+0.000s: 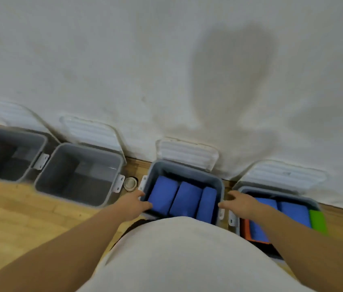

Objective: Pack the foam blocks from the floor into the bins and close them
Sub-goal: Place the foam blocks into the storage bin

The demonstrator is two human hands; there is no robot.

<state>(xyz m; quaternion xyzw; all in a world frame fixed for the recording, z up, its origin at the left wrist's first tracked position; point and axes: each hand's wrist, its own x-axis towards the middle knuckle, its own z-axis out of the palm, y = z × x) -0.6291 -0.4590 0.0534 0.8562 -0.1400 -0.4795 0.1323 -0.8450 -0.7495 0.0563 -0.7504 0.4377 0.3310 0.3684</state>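
Note:
Four grey bins stand in a row along the wall with their white lids open and leaning back. The third bin [185, 170] holds three blue foam blocks [184, 199] side by side. My left hand [136, 204] touches its left rim, fingers reaching over the edge. My right hand [237, 202] is at its right rim with fingers stretched towards it. The fourth bin [271, 193], partly behind my right forearm, holds blue blocks [295, 211], a green block [318, 222] and an orange one [248, 231].
Two bins at the left [8, 152] [82, 159] have nothing in them. A small round fitting [130, 183] sits in the wooden floor [19, 218] between the second and third bin. The white wall [166, 81] stands right behind the lids [187, 153]. My torso hides the floor below.

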